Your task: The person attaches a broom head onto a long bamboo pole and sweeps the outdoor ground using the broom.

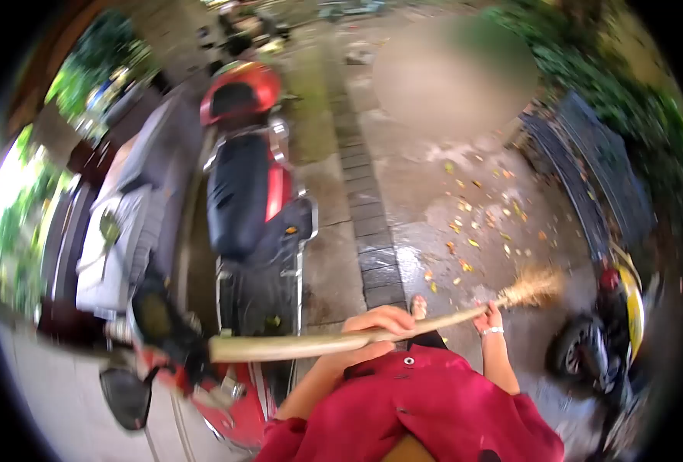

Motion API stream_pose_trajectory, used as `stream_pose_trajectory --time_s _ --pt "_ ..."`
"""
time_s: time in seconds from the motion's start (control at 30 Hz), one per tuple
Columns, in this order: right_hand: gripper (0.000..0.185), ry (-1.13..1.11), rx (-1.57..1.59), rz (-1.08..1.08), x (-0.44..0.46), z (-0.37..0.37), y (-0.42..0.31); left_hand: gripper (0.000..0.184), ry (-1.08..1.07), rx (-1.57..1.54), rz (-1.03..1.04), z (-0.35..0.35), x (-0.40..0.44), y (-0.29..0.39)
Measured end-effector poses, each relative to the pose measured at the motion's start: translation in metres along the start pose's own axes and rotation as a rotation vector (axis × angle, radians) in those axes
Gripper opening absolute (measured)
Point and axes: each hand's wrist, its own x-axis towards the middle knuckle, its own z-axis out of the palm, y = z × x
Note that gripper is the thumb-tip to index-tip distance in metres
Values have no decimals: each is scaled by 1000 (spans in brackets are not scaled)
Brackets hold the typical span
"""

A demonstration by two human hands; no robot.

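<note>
A long pale broom handle (280,348) lies across the front of my body, its thick end at the left. My left hand (368,336) is wrapped round the middle of the handle. Close to the bristles, my right hand (489,316) grips the thinner part, with a white band at the wrist. The straw bristles (535,286) point to the right and look blurred. Scattered yellow and orange leaves (472,223) lie on the wet paving ahead of the broom.
A red motorcycle with a black seat (237,196) stands at the left, beside a grey covered shape (137,192). At the right are a dark blue bench (607,165) and a yellow motorbike (630,308). Plants edge the upper right.
</note>
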Motion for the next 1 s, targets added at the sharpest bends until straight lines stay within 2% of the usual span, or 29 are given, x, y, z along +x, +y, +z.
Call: stream_pose_trajectory --time_s 0.07,0.1,0.13,0.17,0.2,0.23,0.3,0.33,0.4,0.47,0.53,0.57,0.63,0.77,0.8,0.87,0.93,1.0 --pt "26 -35 94 -9 21 13 -11 15 4 -169 2 -6 31 -19" --pt "29 -43 164 -4 46 14 -14 16 30 -156 35 -13 45 -35" --pt "23 -61 192 70 63 23 -21 16 63 -233 20 -21 56 -51" --pt "16 -184 270 137 77 37 -27 16 216 -247 -72 -25 67 -54" --pt "11 -164 173 93 90 57 -26 16 258 -257 14 -36 92 -61" --pt "9 -9 58 55 97 89 -23 16 370 -281 30 -44 112 -64" --pt "12 10 111 105 138 129 -20 16 339 -237 63 -63 146 -66" --pt "14 -179 125 167 123 168 -26 16 344 -178 69 -68 165 -63" --pt "14 -172 161 267 173 211 -31 20 297 -84 88 -75 199 -62" --pt "12 -281 161 294 219 254 -44 24 219 51 60 -77 232 -68" --pt "12 -317 -17 160 220 310 -66 28 86 165 13 -81 261 -72" --pt "12 -307 -4 156 220 329 -74 28 75 158 3 -92 271 -75" --pt "12 -288 185 179 225 370 -87 22 15 220 140 -125 288 -80" --pt "10 -343 216 156 209 424 -68 29 223 140 222 -186 309 -66" --pt "10 -344 155 81 210 428 -61 30 257 96 205 -209 312 -67" --pt "11 -308 164 69 227 424 -56 30 303 -27 188 -256 318 -84" --pt "12 -239 191 -11 247 421 -69 23 362 -152 126 -281 344 -118" --pt "11 -181 231 -189 268 408 -92 11 410 -109 -109 -304 361 -169"
